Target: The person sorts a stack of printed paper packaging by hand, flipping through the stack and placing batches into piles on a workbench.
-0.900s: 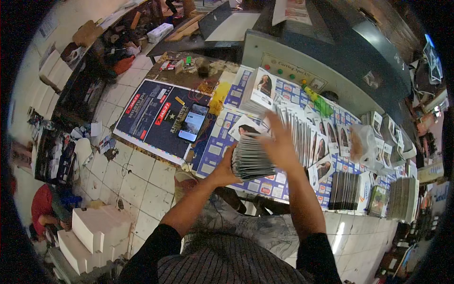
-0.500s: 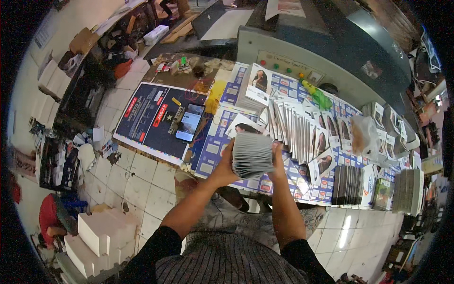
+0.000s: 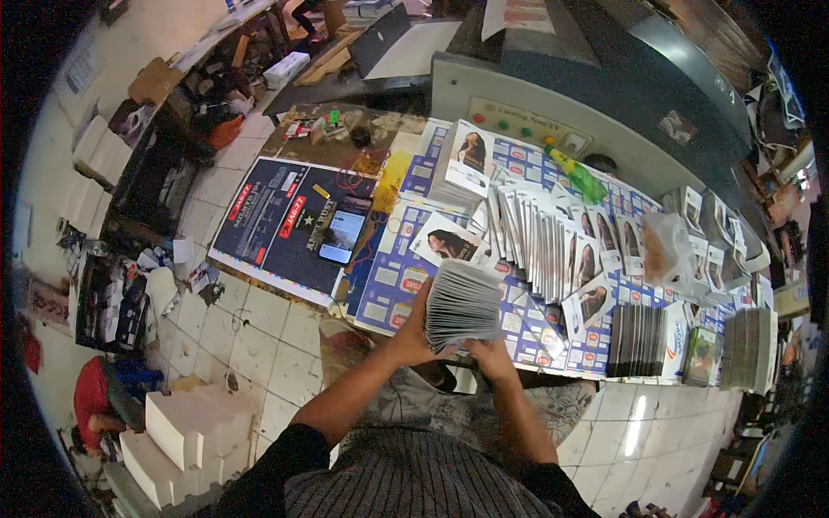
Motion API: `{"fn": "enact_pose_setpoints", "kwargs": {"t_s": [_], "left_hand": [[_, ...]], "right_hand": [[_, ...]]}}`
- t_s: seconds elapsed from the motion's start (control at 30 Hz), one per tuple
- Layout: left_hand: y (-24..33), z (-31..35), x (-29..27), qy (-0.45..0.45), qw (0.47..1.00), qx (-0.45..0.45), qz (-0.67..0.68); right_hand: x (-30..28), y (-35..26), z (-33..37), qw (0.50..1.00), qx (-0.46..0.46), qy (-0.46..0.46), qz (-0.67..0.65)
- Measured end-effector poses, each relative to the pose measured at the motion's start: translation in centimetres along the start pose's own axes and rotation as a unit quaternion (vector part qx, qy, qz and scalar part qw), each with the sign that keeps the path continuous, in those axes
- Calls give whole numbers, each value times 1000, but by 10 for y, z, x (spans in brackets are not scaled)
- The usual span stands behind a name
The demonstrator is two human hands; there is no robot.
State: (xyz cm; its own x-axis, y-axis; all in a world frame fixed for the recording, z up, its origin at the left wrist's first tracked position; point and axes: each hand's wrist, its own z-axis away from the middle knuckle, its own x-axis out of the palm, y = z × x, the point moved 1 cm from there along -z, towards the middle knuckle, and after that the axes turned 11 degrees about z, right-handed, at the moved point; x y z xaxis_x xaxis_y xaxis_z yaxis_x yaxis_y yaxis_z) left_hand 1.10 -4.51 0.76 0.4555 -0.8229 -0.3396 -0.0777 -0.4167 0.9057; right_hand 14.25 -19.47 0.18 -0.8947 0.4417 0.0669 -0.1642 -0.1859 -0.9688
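Note:
A thick stack of thin, grey-edged printed cards (image 3: 464, 302) is held up just over the near edge of the table. My left hand (image 3: 414, 335) wraps its left side and lower corner. At the lower right corner my right hand (image 3: 490, 356) has its fingers closed against the stack, partly blurred. Behind the stack lies a loose white card with a dark-haired portrait (image 3: 447, 244). A long fanned row of similar cards (image 3: 540, 250) leans to the right of it, and a squared pile of them (image 3: 466, 164) stands farther back.
A phone (image 3: 342, 236) lies on a dark printed sheet (image 3: 276, 216) at the left. Upright bundles (image 3: 637, 339) line the right front edge. A clear plastic bag (image 3: 669, 250) and a green-yellow bottle (image 3: 580, 179) sit farther back. A grey machine panel (image 3: 518, 104) bounds the table's far side.
My right hand has moved down from the stack's right side to its lower right corner. The stack has tilted and sits slightly lower, uncovering more of the loose portrait card.

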Motion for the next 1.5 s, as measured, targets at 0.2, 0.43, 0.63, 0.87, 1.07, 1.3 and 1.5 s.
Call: {"fn": "enact_pose_setpoints", "kwargs": {"t_s": [0.2, 0.43, 0.63, 0.87, 1.07, 1.3, 1.5], "left_hand": [[-4, 7, -7, -35, 999, -14, 19], [1, 14, 3, -65, 998, -13, 5], [-25, 17, 3, 31, 986, -70, 150], [-25, 23, 14, -43, 999, -7, -32], [-23, 15, -5, 66, 969, -189, 147], [1, 27, -27, 243, 785, -305, 481], [-9, 52, -26, 320, 754, -380, 430]], "right_hand": [[-2, -14, 2, 999, -23, -39, 26], [11, -9, 14, 1000, 0, 9, -2], [-1, -7, -1, 996, 58, -13, -73], [-9, 15, -6, 996, 69, -56, 26], [7, -31, -16, 990, 57, -38, 120], [3, -64, -89, 916, 12, -76, 394], [9, -78, -172, 679, -93, 122, 718]]}}
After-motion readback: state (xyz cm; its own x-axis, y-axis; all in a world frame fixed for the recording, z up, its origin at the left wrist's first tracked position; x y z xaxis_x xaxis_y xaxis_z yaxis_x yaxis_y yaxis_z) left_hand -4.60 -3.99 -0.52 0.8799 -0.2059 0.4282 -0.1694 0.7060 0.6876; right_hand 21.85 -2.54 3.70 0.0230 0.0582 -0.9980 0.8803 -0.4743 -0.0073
